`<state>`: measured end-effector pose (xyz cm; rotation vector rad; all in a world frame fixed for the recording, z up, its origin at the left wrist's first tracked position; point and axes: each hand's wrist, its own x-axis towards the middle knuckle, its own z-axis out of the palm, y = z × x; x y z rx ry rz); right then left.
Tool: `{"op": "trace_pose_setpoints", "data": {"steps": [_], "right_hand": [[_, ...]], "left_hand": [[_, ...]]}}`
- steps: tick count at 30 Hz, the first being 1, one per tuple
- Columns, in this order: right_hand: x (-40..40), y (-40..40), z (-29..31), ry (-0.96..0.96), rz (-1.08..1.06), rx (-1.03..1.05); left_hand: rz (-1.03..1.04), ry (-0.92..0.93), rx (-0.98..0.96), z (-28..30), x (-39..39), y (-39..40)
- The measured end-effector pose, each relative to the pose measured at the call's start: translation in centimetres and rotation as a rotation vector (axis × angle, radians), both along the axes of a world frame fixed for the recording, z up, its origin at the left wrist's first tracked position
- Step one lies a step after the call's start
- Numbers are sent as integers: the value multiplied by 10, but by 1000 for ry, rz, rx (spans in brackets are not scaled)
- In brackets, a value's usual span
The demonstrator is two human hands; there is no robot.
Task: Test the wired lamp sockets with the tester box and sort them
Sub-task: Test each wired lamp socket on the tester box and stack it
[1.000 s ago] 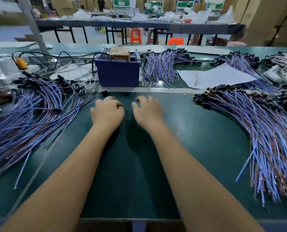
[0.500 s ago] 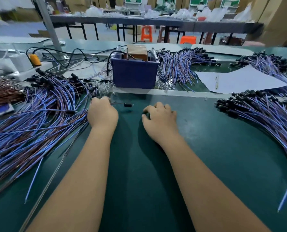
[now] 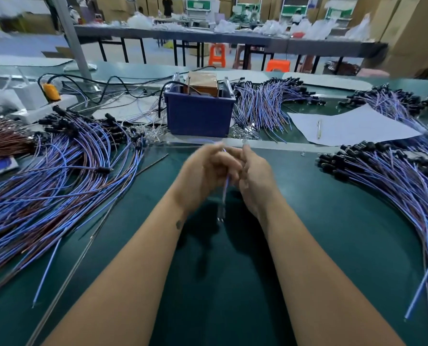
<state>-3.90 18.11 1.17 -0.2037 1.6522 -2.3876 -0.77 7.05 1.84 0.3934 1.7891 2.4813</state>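
Left hand (image 3: 208,176) grips one blurred wired socket (image 3: 225,193) just before the tester box (image 3: 198,116); right hand (image 3: 255,178) — grip unclear; steady the wire ends — then present them squarely to the box.

Green bench (image 3: 307,233) with wired socket heaps (image 3: 58,176) (left and right), blue tester box (image 3: 198,116), paper sheet (image 3: 352,126).

Bare green mat (image 3: 320,233) open between and below the forearms, left wire-socket pile (image 3: 58,186) crowding the left flank, right wire-socket pile (image 3: 402,186) arcing along the right, blue tester box (image 3: 199,113) blocking straight ahead, paper sheet (image 3: 352,126) beyond right.
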Motion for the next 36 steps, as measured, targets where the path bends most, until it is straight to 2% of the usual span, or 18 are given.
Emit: {"op": "trace_pose_setpoints", "data": {"steps": [3, 5, 8, 11, 13, 15, 18, 23, 30, 34, 36], "right_hand": [[3, 1, 0, 12, -82, 28], [4, 2, -2, 31, -134, 22], [2, 4, -2, 48, -204, 8], [0, 5, -2, 90, -285, 83], [1, 4, -1, 115, -267, 109], [3, 2, -1, 152, -244, 138], [5, -2, -3, 233, -234, 223], [4, -7, -8, 330, -221, 328], [3, -9, -10, 376, -241, 388], [5, -9, -11, 402, -198, 479], [8, -11, -10, 405, -172, 515]], "left_hand": [[162, 64, -436, -10, 1, 8], [176, 100, -518, -12, 4, 11], [223, 112, -462, -12, 4, 9], [531, 81, -471, -16, -3, -2], [630, 35, -431, -19, -7, -9], [603, 11, -384, -20, -8, -11], [557, 72, -381, -19, -8, -7], [613, 144, -340, -16, -7, -6], [583, 57, -189, -16, -9, -7], [566, -58, 41, -15, -13, -10], [545, -91, 97, -15, -14, -11]]}}
